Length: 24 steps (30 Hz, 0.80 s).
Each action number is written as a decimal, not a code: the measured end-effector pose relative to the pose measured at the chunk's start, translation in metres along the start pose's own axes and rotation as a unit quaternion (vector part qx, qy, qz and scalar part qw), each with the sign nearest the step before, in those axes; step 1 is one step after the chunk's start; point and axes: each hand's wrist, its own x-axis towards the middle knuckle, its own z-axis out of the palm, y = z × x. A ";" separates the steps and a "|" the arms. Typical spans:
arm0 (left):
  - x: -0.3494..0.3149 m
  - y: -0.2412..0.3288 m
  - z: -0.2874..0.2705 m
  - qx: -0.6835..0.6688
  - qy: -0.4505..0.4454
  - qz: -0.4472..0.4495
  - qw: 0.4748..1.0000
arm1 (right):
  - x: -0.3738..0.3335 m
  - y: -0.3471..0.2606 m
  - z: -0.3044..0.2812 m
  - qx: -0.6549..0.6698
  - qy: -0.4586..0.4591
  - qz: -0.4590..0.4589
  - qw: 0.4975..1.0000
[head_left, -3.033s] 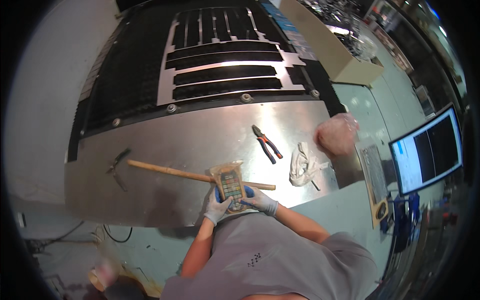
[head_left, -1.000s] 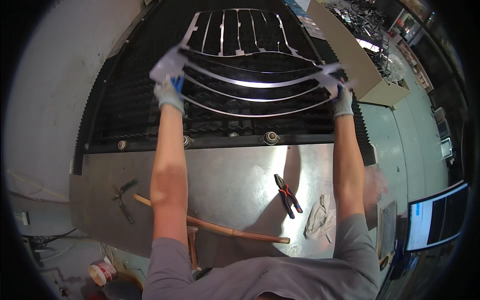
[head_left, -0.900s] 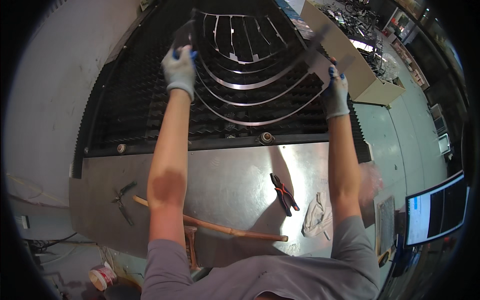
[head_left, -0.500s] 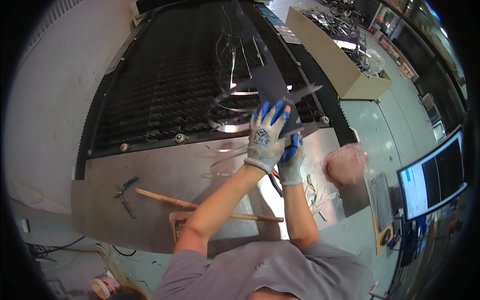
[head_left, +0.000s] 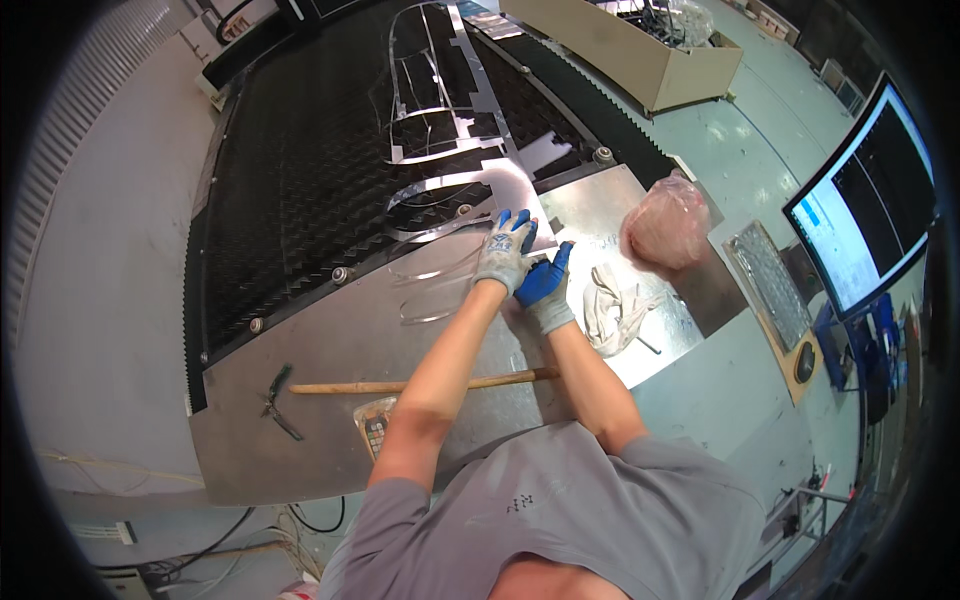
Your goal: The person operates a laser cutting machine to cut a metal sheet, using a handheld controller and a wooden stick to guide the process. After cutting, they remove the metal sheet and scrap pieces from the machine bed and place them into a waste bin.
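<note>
Half a second ago the sheet (head_left: 520, 190) stood steep and dark; now its broad near end lies flatter, catches the light and reaches over the tabletop (head_left: 310, 345). The hands, set wide apart on either side of it a second ago, are now together at that end. For the work this means the sheet is handled from one end, while its far part trails toward 11 o'clock over the slatted bed (head_left: 290, 190).

The left hand (head_left: 503, 257) lies palm down on the near end, fingers spread toward 1 o'clock; its thumb is hidden, so whether its grip pinches the metal cannot be judged. The right hand (head_left: 546, 286) is at the corner just below, one finger pointing to 1 o'clock; whether its grip takes hold of the edge does not show either.

The sheet's thin strips (head_left: 440, 185) bow out toward 9 o'clock, across the front rail and its rollers (head_left: 341, 275), where they look likely to snag. A toothed edge (head_left: 612, 125) bounds the bed at 1 o'clock from the hands. On the tabletop, the pink bag (head_left: 668, 222) sits at 2 o'clock and the cloth (head_left: 605, 312) at 4, both crowding the right hand. The stick (head_left: 340, 388) crosses below the forearms, with dark pliers (head_left: 272, 404) near its 9 o'clock end. The widest room for a sideways swing seems to be toward 9 o'clock, between stick and rail.
</note>
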 end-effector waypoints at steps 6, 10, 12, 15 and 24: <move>0.032 -0.001 0.020 0.075 -0.047 -0.061 0.994 | -0.001 -0.002 -0.043 0.029 -0.074 -0.034 0.996; 0.031 -0.002 0.034 0.127 -0.123 -0.070 0.982 | 0.029 0.003 -0.090 0.141 -0.307 0.072 0.938; 0.026 0.001 0.040 0.115 -0.135 -0.065 0.982 | 0.030 0.003 -0.102 0.134 -0.171 0.074 0.973; 0.018 0.010 0.035 0.089 -0.205 -0.071 0.972 | 0.017 0.004 -0.102 0.117 0.068 0.099 0.986; -0.079 0.031 -0.034 0.107 0.205 -0.125 0.965 | 0.015 -0.012 -0.106 0.022 0.225 0.159 0.961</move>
